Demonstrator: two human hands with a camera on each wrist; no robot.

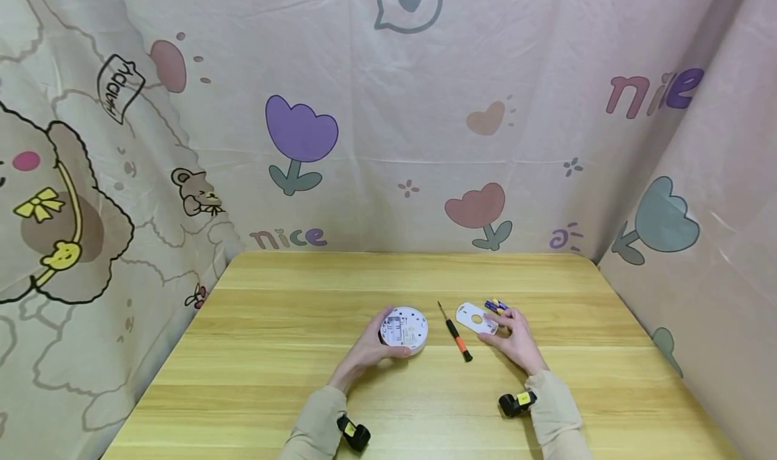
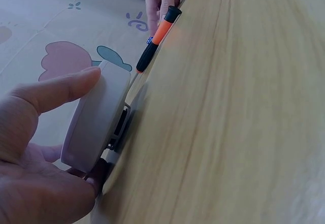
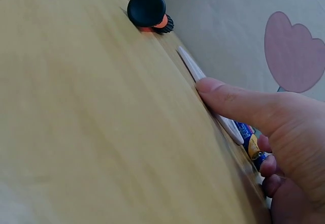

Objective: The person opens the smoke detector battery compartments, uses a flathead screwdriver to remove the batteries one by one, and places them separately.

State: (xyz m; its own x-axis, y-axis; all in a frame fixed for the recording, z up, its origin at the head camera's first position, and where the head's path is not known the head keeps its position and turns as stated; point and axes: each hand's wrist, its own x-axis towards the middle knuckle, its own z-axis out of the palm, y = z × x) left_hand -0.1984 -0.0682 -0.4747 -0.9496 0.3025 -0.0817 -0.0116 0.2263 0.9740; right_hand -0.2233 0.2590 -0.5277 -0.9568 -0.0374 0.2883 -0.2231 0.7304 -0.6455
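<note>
On the left, my left hand grips a round white smoke detector by its rim, thumb on the near side. Its back, with printed labels, faces up; the left wrist view shows its thick side wall and a dark part underneath, close to the table. My right hand pinches a flat white mounting plate with a round hole in its middle, thumb on the near edge. The plate lies low, at or just above the tabletop; contact is hard to tell. Some fingers are hidden behind it.
Between the hands lies a screwdriver with a black and orange handle, its tip pointing away. Blue batteries lie just behind the plate, near the right fingers. A wooden table carries everything, with patterned curtains around it.
</note>
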